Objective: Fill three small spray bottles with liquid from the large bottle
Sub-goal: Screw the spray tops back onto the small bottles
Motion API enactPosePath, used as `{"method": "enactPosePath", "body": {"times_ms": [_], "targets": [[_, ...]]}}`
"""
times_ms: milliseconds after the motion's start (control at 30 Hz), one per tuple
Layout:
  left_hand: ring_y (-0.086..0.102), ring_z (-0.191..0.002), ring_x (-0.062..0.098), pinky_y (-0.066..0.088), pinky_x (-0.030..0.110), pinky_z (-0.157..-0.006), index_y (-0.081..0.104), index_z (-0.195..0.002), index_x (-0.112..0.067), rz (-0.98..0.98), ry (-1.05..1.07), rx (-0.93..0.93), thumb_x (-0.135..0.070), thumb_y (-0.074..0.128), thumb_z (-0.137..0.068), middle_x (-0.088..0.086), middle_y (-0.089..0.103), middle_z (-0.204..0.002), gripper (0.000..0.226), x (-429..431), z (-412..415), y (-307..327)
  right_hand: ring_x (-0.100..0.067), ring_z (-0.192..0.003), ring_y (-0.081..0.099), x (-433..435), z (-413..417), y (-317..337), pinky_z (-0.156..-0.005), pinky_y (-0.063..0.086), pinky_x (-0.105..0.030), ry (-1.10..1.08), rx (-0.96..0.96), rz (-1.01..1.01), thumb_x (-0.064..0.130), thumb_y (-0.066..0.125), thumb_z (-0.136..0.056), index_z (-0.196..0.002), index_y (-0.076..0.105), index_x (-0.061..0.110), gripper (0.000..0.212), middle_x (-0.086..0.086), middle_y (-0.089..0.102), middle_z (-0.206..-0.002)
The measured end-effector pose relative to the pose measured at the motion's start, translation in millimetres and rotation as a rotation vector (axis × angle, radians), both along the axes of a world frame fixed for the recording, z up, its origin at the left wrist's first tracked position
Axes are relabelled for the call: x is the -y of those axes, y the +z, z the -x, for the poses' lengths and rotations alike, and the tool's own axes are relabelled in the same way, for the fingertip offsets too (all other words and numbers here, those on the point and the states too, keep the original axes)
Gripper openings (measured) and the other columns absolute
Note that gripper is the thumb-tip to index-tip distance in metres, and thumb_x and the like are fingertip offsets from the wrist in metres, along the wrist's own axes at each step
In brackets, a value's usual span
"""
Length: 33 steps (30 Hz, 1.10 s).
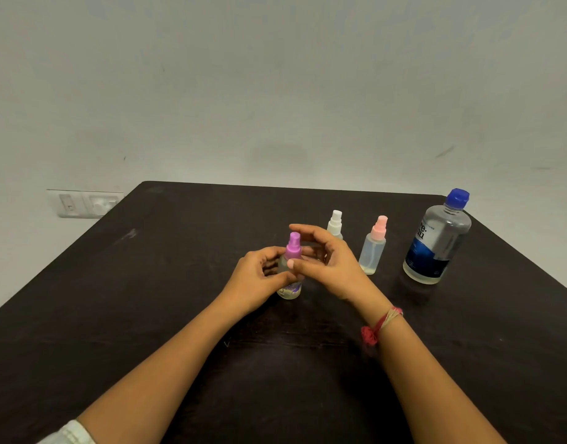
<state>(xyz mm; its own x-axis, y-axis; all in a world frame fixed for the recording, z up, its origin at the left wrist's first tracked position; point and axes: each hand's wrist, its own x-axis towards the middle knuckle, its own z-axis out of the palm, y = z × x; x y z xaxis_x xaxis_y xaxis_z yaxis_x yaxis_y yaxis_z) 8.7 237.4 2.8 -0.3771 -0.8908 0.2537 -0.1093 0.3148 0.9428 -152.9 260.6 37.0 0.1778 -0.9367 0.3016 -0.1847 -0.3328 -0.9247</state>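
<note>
Your left grip (259,272) is clamped round the purple-capped spray bottle (290,291) at the middle of the worktop (179,283), your right grip (323,259) arched over its cap (294,243), closure not determinable; a slack hold while unscrewing could tip it and spill its contents

I face a dark wooden table (166,283) before a pale grey wall (275,84), with a white switch plate (85,203) by its far-left corner.

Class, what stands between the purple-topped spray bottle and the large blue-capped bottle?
In the head view: the right hand, the white-topped spray bottle behind it, and the pink-topped spray bottle.
</note>
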Motion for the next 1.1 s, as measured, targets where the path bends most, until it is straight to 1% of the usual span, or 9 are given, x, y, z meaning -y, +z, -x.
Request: {"method": "enactPosePath", "body": {"times_ms": [133,267,400,467,600,700,800,900,1100], "targets": [[0.068,-0.100,0.011,0.053,0.031,-0.093,0.066,-0.112,-0.016,-0.003,0.004,-0.011,-0.010,0.076,-0.076,0.002,0.073,-0.103,0.038,0.2,1.0,-0.5,-0.007,-0.102,0.065,0.1,-1.3,-2.5,-0.081,0.051,-0.016,-0.031,-0.008,0.034,-0.006,0.066,-0.081,-0.123,0.057,0.010,0.045,-0.008,0.066,-0.111],[0.069,-0.099,0.011,0.053,0.031,-0.092,0.066,-0.112,-0.016,0.004,0.015,-0.008,-0.010,0.077,-0.075,0.002,0.074,-0.102,0.038,0.7,1.4,-1.3,-0.008,-0.096,0.067,0.8,-2.5,-3.0,-0.078,0.052,-0.016,-0.059,0.020,0.038,-0.003,0.070,-0.079,-0.116,0.061,0.007,0.040,-0.004,0.067,-0.103],[0.069,-0.099,0.011,0.053,0.034,-0.093,0.066,-0.110,-0.019,0.004,0.011,-0.003,-0.008,0.074,-0.079,0.000,0.074,-0.101,0.034,1.9,0.5,-2.6,-0.003,-0.099,0.065,0.3,-0.7,-1.0,-0.079,0.051,-0.015,0.001,0.000,0.017,0.000,0.072,-0.079,-0.124,0.056,0.011,0.049,-0.003,0.063,-0.114],[0.069,-0.099,0.011,0.053,0.034,-0.093,0.066,-0.111,-0.018,0.006,0.007,-0.003,-0.009,0.074,-0.079,0.001,0.074,-0.102,0.035,2.3,0.3,-3.1,-0.003,-0.103,0.063,0.0,-0.5,-1.5,-0.083,0.050,-0.014,0.009,-0.040,0.037,0.000,0.068,-0.082,-0.124,0.056,0.011,0.046,-0.005,0.064,-0.116],[0.069,-0.099,0.011,0.053,0.032,-0.092,0.066,-0.111,-0.018,0.009,-0.002,-0.015,-0.012,0.077,-0.076,0.002,0.074,-0.101,0.037,2.1,0.8,-2.9,-0.004,-0.098,0.066,1.1,-3.4,-4.8,-0.081,0.051,-0.016,-0.051,-0.019,0.055,-0.003,0.067,-0.082,-0.115,0.062,0.008,0.035,-0.003,0.068,-0.103],[0.069,-0.100,0.012,0.053,0.033,-0.093,0.066,-0.110,-0.018,0.006,-0.006,-0.026,-0.008,0.076,-0.077,0.003,0.074,-0.102,0.036,3.4,0.8,-4.3,-0.004,-0.094,0.067,2.2,-5.4,-6.5,-0.079,0.052,-0.016,-0.081,0.008,0.060,-0.002,0.072,-0.077,-0.110,0.063,0.009,0.036,0.000,0.069,-0.098],[0.068,-0.102,0.013,0.052,0.035,-0.095,0.064,-0.111,-0.018,-0.002,-0.032,-0.027,-0.004,0.071,-0.080,0.001,0.073,-0.105,0.034,5.2,-1.1,-4.6,0.002,-0.095,0.063,1.7,-4.1,-5.0,-0.078,0.047,-0.008,-0.057,-0.059,0.045,0.005,0.074,-0.077,-0.116,0.061,0.013,0.042,0.005,0.064,-0.104],[0.066,-0.106,0.013,0.051,0.032,-0.095,0.063,-0.114,-0.019,-0.012,-0.075,-0.044,-0.006,0.070,-0.081,0.002,0.071,-0.110,0.036,4.8,-1.7,-2.9,-0.003,-0.099,0.058,3.9,-0.9,-4.7,-0.081,0.044,-0.005,-0.059,-0.182,0.064,0.013,0.069,-0.084,-0.118,0.062,0.015,0.035,-0.001,0.059,-0.109],[0.063,-0.110,0.009,0.050,0.025,-0.093,0.060,-0.119,-0.020,-0.020,-0.099,-0.042,-0.010,0.068,-0.083,-0.003,0.068,-0.116,0.038,4.3,-0.1,-2.4,-0.010,-0.097,0.063,6.3,-3.1,-10.5,-0.082,0.049,-0.015,-0.178,-0.126,0.088,0.014,0.075,-0.079,-0.100,0.069,0.017,0.023,-0.008,0.066,-0.104]]}}
